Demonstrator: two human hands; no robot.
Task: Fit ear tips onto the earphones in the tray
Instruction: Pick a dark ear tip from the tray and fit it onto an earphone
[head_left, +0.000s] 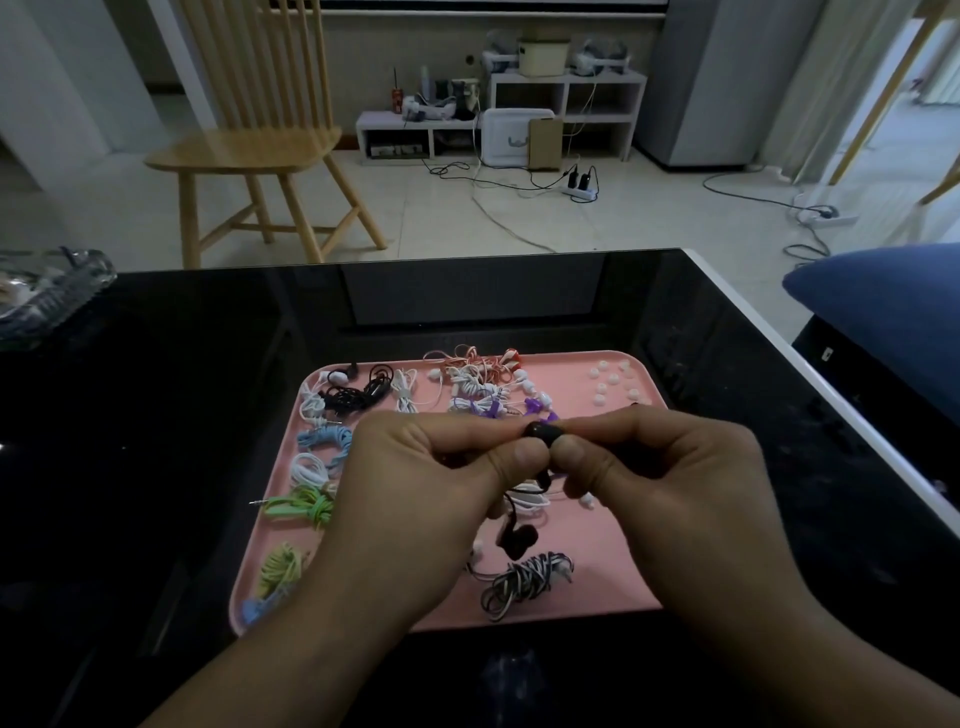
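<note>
My left hand: pinches the black earbud.
My right hand: pinches the same earbud.
Cable: hangs over the pink tray.
White ear tips: tray's far right corner.

Room light is dim and even, with daylight entering from the far right side of the room. The black table is glossy and mirrors the pale floor along its far edge; its near edge falls into deep shadow. The wooden chair is softly blurred. Straight lines bow toward the frame edges, a wide-angle distortion. The glass dish at the table's left edge is smeared.
</note>
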